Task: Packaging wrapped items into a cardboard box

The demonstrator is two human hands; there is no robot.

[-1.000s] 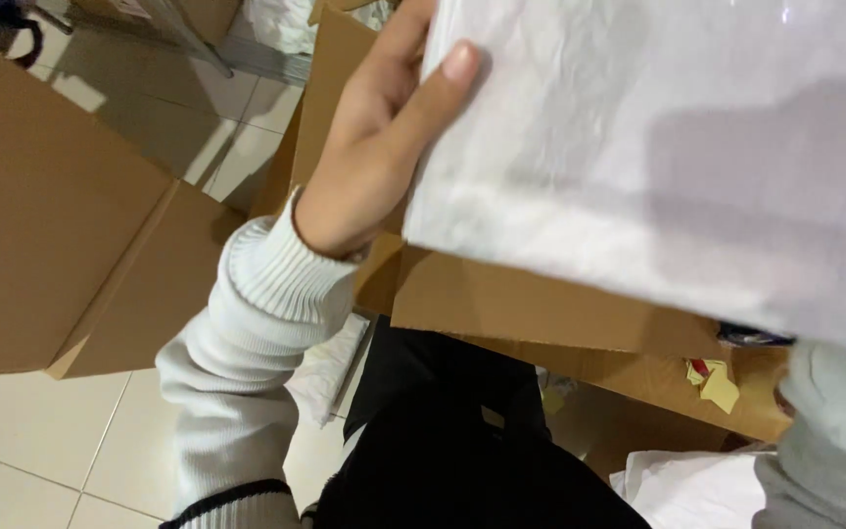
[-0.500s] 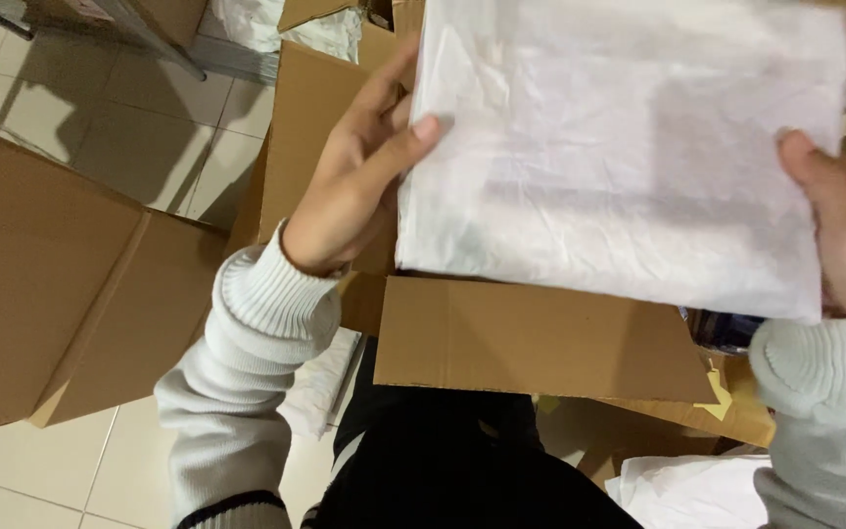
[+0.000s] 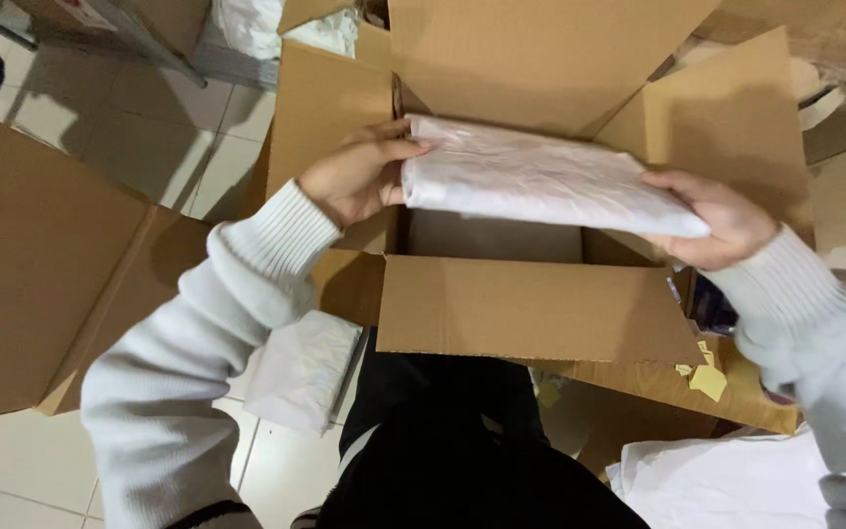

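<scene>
A flat white plastic-wrapped package (image 3: 540, 176) lies nearly level above the mouth of an open cardboard box (image 3: 531, 309). My left hand (image 3: 354, 176) grips its left end, thumb on top. At the other end my right hand (image 3: 727, 220) holds it from below, fingers curled over the edge. The box's four flaps stand open around the package. What is inside the box is mostly hidden by the package.
A large flattened cardboard sheet (image 3: 31, 255) lies on the tiled floor at the left. Another white package (image 3: 301, 367) rests by my legs. White packages (image 3: 727, 480) sit at the bottom right, and yellow paper scraps (image 3: 702, 377) lie on a wooden surface.
The package was held up close to the camera, facing me. It has dropped and tipped flat over the box opening, with both hands still on its ends.
</scene>
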